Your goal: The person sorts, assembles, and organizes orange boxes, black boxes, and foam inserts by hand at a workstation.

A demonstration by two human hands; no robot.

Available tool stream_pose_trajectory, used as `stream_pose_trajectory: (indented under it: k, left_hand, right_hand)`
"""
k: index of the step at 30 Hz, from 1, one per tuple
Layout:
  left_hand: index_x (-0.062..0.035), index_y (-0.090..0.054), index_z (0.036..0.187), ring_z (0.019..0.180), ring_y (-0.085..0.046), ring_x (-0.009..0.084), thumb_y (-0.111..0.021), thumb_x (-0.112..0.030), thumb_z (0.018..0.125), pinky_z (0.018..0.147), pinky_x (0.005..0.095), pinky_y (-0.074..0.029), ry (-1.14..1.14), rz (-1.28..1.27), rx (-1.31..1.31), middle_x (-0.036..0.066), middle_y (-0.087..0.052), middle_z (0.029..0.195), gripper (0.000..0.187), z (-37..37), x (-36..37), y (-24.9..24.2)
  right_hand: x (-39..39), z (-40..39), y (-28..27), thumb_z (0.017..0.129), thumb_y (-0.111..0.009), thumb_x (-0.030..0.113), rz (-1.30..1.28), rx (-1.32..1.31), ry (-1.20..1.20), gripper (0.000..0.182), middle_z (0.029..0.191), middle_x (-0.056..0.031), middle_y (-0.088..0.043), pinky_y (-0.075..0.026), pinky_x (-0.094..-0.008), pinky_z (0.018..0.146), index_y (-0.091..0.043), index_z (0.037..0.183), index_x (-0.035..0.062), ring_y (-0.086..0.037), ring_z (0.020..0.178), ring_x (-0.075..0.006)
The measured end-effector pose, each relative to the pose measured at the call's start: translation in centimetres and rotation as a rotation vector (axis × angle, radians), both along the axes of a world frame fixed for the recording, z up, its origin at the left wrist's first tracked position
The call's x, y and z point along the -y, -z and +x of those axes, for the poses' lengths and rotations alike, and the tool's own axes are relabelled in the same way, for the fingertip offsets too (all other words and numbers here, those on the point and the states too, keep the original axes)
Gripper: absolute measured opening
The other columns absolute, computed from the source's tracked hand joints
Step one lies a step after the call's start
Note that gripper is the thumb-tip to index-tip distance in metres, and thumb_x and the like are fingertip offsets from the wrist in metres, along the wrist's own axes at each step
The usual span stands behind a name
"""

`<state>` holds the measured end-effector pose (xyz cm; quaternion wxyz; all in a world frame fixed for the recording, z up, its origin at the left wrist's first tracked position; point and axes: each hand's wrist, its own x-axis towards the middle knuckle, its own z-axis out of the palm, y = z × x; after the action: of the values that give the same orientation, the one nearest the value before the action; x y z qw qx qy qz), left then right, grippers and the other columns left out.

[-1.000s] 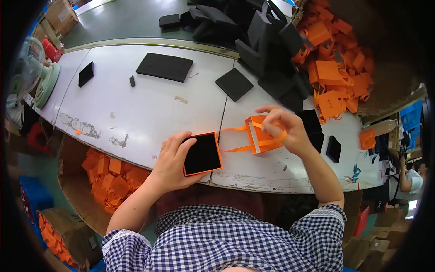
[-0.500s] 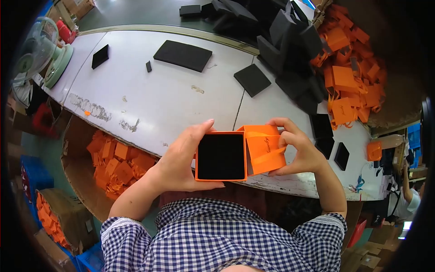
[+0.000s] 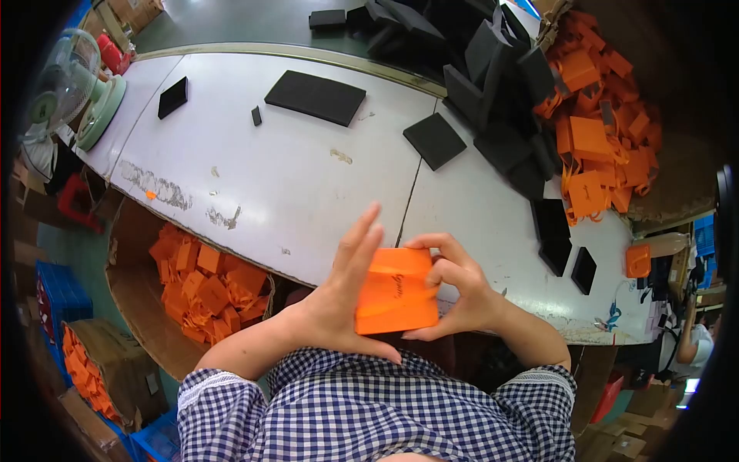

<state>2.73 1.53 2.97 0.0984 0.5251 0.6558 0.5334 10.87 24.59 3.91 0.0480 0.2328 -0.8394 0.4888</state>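
Note:
An orange gift box (image 3: 400,291) with a ribbon across its lid and dark lettering is held between my two hands above the table's front edge. Its lid covers the top, so the inside is hidden. My left hand (image 3: 335,300) grips the box's left side, fingers stretched up and thumb along the lower edge. On the opposite side, my right hand (image 3: 469,296) holds it with bent fingers above and the thumb below.
Black foam pads (image 3: 315,97) lie on the white table (image 3: 308,185), with more foam heaped at the back. Orange boxes (image 3: 589,138) pile up at right; a carton (image 3: 135,285) of them stands front left. A fan (image 3: 100,112) stands far left.
The hinged lid, open beside the box with black foam showing inside, has swung left over it and now covers it. Both hands have moved closer together and slightly down.

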Motion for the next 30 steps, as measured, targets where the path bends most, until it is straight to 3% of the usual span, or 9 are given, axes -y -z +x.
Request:
stream_pose_trajectory:
  k: [3,6,9,12,14,17,24,29,30]
  left_hand:
    - [-0.0023,-0.01,0.158,0.147,-0.02,0.0472,-0.094,-0.047,0.061,0.119,0.0532,-0.024,-0.034,-0.114,0.087,0.028,-0.014,0.16,0.136,-0.9,2.7,-0.6]
    - [0.0031,-0.023,0.154,0.144,-0.03,0.0448,-0.094,-0.041,0.063,0.118,0.0489,-0.028,-0.213,-0.485,0.134,0.029,-0.032,0.154,0.124,-2.0,8.9,-6.5]
    - [0.0066,-0.034,0.149,0.141,-0.038,0.0435,-0.087,-0.061,0.059,0.115,0.0502,-0.03,-0.373,-0.941,-0.428,0.032,-0.038,0.15,0.124,-3.4,15.7,-13.7]
    - [0.0064,-0.035,0.149,0.14,-0.04,0.0429,-0.085,-0.053,0.068,0.115,0.0478,-0.031,-0.37,-0.863,-0.371,0.029,-0.043,0.148,0.112,-6.2,16.0,-14.5]
    - [0.0046,-0.034,0.15,0.139,-0.042,0.0405,-0.077,-0.03,0.084,0.115,0.0429,-0.033,-0.294,-0.775,-0.138,0.029,-0.044,0.147,0.086,-10.6,12.6,-13.8]
    - [0.0013,-0.033,0.151,0.14,-0.04,0.0377,-0.063,-0.018,0.095,0.116,0.0404,-0.031,-0.324,-0.632,-0.379,0.025,-0.042,0.151,0.067,-22.3,6.7,-8.8]
    - [0.0031,-0.037,0.148,0.144,-0.035,0.0364,-0.061,-0.015,0.093,0.119,0.0413,-0.03,-0.548,-0.466,-0.707,0.026,-0.04,0.152,0.063,-46.9,-15.2,-2.5]
    - [0.002,-0.037,0.15,0.143,-0.039,0.0321,-0.066,-0.049,0.091,0.119,0.0361,-0.03,-0.365,-0.566,0.076,0.022,-0.042,0.153,0.083,-47.4,-24.3,-5.3]
    - [0.0005,-0.051,0.143,0.139,-0.045,0.028,-0.059,-0.064,0.09,0.116,0.0345,-0.032,-0.327,-0.698,0.035,0.018,-0.05,0.148,0.084,-46.4,-24.9,-6.0]
  right_hand:
    - [2.2,-1.1,0.6,0.058,-0.096,0.031,-0.102,0.038,0.005,0.064,0.138,-0.0218,-0.044,-0.049,-0.0449,0.099,-0.058,0.102,0.0049,-0.052,0.123,-0.0377]
    - [2.6,-4.2,-1.7,0.066,-0.09,0.046,0.028,0.057,-0.119,0.1,0.141,-0.0233,-0.043,-0.042,-0.0473,0.108,-0.043,0.142,0.003,-0.044,0.132,-0.0431]
    - [-2.1,-9.5,0.0,0.072,-0.088,0.036,0.306,-0.221,0.281,0.087,0.145,-0.0222,-0.044,-0.034,-0.0491,0.114,-0.046,0.14,0.0013,-0.041,0.136,-0.0408]
    - [-4.9,-12.9,4.1,0.079,-0.081,0.038,0.524,-0.282,0.56,0.077,0.144,-0.023,-0.044,-0.032,-0.0494,0.114,-0.048,0.138,-0.0001,-0.041,0.135,-0.0415]
    - [-5.5,-14.7,6.1,0.083,-0.078,0.039,0.646,-0.295,0.682,0.073,0.144,-0.0226,-0.044,-0.032,-0.0492,0.113,-0.049,0.137,-0.0005,-0.041,0.134,-0.0412]
    - [-5.3,-14.8,7.3,0.088,-0.07,0.036,0.599,-0.271,0.644,0.06,0.144,-0.0212,-0.044,-0.031,-0.0501,0.111,-0.052,0.133,0.0005,-0.041,0.133,-0.0383]
    - [-5.2,-14.8,6.3,0.083,-0.074,0.034,0.533,-0.261,0.627,0.058,0.141,-0.021,-0.046,-0.035,-0.0524,0.108,-0.056,0.128,0.0004,-0.043,0.131,-0.0391]
    - [-5.7,-15.1,5.3,0.083,-0.075,0.032,0.498,-0.208,0.606,0.056,0.141,-0.0219,-0.046,-0.035,-0.053,0.108,-0.057,0.126,0.0004,-0.044,0.13,-0.0391]
    - [-5.8,-15.1,5.2,0.083,-0.075,0.032,0.485,-0.182,0.594,0.056,0.141,-0.0223,-0.046,-0.035,-0.0534,0.108,-0.057,0.126,0.0004,-0.044,0.131,-0.0393]
